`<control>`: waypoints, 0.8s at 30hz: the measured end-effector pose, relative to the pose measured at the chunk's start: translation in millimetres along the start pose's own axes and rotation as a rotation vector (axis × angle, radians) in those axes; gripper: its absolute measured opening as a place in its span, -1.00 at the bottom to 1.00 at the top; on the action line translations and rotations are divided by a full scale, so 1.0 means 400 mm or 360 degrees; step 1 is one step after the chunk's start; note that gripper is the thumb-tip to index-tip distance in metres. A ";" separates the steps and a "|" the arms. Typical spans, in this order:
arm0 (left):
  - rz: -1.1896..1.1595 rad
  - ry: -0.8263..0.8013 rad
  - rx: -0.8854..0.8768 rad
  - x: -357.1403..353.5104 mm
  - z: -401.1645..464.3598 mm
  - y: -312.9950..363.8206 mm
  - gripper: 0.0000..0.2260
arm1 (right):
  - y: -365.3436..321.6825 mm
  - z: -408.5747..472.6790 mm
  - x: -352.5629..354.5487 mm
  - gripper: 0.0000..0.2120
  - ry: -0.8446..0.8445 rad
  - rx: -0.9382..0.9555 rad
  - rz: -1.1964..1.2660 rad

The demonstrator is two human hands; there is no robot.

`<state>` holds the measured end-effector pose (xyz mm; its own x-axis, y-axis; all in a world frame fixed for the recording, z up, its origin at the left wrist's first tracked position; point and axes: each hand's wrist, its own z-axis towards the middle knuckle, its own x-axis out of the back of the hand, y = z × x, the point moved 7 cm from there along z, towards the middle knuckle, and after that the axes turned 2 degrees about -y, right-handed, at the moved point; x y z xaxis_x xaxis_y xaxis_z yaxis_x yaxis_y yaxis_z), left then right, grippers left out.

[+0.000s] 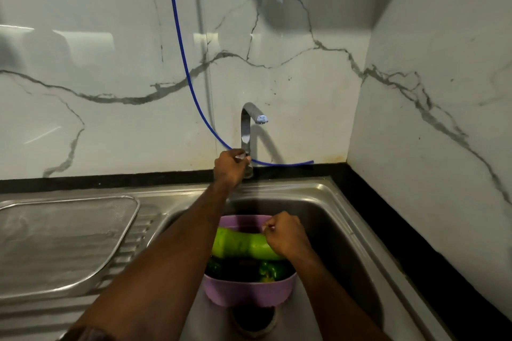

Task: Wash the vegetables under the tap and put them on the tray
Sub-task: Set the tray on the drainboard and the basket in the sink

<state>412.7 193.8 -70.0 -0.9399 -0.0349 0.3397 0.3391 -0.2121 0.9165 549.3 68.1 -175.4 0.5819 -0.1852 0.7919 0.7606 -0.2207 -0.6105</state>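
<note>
A purple bowl (243, 292) stands in the steel sink (340, 232), over the drain. Across its top lies a long light-green gourd (238, 243), with darker green vegetables (267, 271) beneath it. My right hand (286, 234) grips the gourd's right end. My left hand (231, 166) reaches to the base of the chrome tap (248, 124) and grips its handle. No water shows at the spout. A shallow steel tray (66, 238) rests on the draining board to the left.
A blue hose (180, 44) hangs down the marble wall and runs behind the tap. A black counter edge (415, 243) borders the sink at the back and right. The wall corner stands close on the right.
</note>
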 end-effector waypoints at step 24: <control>0.0279 0.0189 -0.0235 0.002 0.024 0.016 -0.82 | 0.006 0.079 -0.024 -0.74 -0.0010 0.0069 -0.0075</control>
<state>414.3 201.6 -61.8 -0.8683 -0.1964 0.4556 0.4960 -0.3326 0.8021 554.7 99.7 -183.9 0.5469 -0.1695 0.8199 0.7989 -0.1873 -0.5716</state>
